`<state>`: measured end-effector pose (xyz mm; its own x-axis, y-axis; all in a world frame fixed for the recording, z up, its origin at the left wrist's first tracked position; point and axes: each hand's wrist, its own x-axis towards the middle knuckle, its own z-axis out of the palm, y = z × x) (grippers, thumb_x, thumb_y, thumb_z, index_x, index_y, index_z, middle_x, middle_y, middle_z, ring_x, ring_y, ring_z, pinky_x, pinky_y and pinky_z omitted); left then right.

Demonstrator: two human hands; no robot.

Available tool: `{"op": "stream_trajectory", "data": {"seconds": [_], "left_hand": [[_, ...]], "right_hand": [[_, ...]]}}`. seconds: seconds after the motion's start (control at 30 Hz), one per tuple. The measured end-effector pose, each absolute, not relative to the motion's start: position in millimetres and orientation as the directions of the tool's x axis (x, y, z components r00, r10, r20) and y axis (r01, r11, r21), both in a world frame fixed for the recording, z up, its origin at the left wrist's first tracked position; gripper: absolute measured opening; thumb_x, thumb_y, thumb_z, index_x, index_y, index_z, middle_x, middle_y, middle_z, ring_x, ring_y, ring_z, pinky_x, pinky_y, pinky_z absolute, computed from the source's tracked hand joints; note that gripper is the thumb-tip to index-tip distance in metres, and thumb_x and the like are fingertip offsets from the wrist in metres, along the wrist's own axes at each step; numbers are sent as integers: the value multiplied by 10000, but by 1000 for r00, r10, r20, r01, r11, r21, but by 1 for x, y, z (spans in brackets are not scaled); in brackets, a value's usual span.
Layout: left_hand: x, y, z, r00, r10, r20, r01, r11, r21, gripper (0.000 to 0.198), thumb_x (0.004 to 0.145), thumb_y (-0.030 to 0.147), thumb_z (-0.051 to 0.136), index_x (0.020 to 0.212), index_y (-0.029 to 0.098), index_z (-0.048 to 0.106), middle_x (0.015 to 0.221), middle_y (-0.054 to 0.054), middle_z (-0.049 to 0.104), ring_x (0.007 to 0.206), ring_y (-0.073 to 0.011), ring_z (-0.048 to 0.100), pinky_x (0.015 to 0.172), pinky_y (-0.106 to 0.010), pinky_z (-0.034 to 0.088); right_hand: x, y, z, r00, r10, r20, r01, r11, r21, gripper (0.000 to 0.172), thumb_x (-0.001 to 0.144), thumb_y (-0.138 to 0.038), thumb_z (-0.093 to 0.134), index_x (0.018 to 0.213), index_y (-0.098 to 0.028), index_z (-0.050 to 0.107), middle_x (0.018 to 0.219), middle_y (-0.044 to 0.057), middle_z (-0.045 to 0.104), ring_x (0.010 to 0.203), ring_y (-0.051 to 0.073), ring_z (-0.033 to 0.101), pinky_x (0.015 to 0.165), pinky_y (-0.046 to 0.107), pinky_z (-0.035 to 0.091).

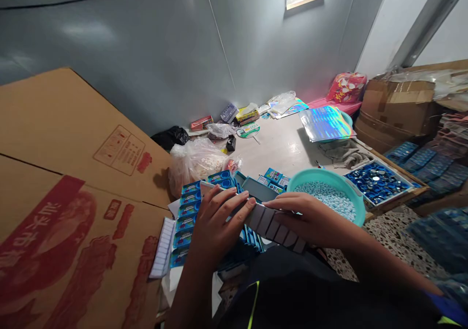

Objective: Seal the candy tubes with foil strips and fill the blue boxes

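Note:
My left hand [215, 224] and my right hand [307, 219] are both closed on a long grey strip of small folded cards [272, 225], which runs from upper left to lower right between them. The left fingers press on its top end. The right fingers wrap its lower part. Below the left hand lie rows of small blue packets [186, 217]. A teal bowl [353, 192] of pale blue pellets stands just beyond my right hand.
Large brown cardboard boxes [69, 183] fill the left. A plastic bag [195, 161], a holographic sheet [325, 123], a tray of blue caps [380, 180] and cartons [398, 107] lie on the pale table [278, 148] and at right.

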<state>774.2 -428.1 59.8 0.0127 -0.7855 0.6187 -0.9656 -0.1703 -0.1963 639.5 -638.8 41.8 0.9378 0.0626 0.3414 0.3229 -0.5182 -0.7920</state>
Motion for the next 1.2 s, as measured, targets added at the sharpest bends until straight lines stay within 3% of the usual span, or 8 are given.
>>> {"op": "stream_trajectory", "data": {"seconds": [0.2,0.37,0.47,0.57,0.67,0.73,0.9,1.2], "left_hand": [[774,-426,60,27,-757,653,-982,-143,-125,271,865,93,693,1089,241,663,1141,-39,748,1148,-227,635,1121,-509,420],[776,-429,66,136,-762,634,-970,-231,-70,318,894,201,686,1201,181,607,1156,-101,723,1157,-247,633,1082,-458,424],[777,-430,72,231,-791,567,-957,-289,-12,63,935,251,648,994,229,652,970,-20,735,958,-203,677,1123,-488,322],[777,-433,75,272,-831,484,-952,-305,12,139,985,262,567,865,236,633,785,44,694,759,-153,640,1083,-472,297],[778,-438,78,294,-865,406,-947,-322,0,214,1009,242,486,853,221,632,781,22,685,757,-166,616,984,-435,326],[779,-441,80,307,-873,380,-945,-327,12,249,1010,228,451,839,212,632,787,5,681,755,-172,599,915,-412,340],[781,-442,86,267,-884,385,-963,-259,74,295,1014,219,417,815,200,634,760,-4,671,725,-165,590,797,-370,376],[778,-428,77,282,-758,589,-959,-241,149,103,917,252,675,997,205,720,865,-16,740,775,-147,663,726,-287,502]], "right_hand": [[644,-639,45,931,83,356,345,-520,-782,354,944,-105,525,1222,-243,695,1048,48,739,930,165,670,796,306,510],[645,-638,48,934,101,342,341,-535,-773,303,950,-117,536,1181,-227,698,1011,37,729,891,152,657,764,284,493],[646,-638,47,932,137,335,351,-569,-743,284,965,-123,533,1177,-234,687,1019,25,730,899,146,655,764,274,483],[653,-641,45,930,113,349,304,-772,-559,255,951,-107,553,1135,-222,686,954,24,731,871,178,657,794,326,457],[665,-641,46,906,74,416,209,-934,-289,231,932,-101,572,1115,-195,677,975,54,729,899,227,654,890,413,413],[671,-638,50,870,99,483,234,-945,-229,234,953,-131,553,1152,-195,659,1055,70,724,960,239,644,959,444,380],[680,-623,55,830,167,532,432,-796,-424,223,1013,-190,457,1078,-221,668,935,24,732,885,180,640,881,359,409],[683,-616,56,890,44,454,329,-752,-572,229,979,-168,462,914,-209,679,885,27,744,819,177,662,822,350,397]]}}
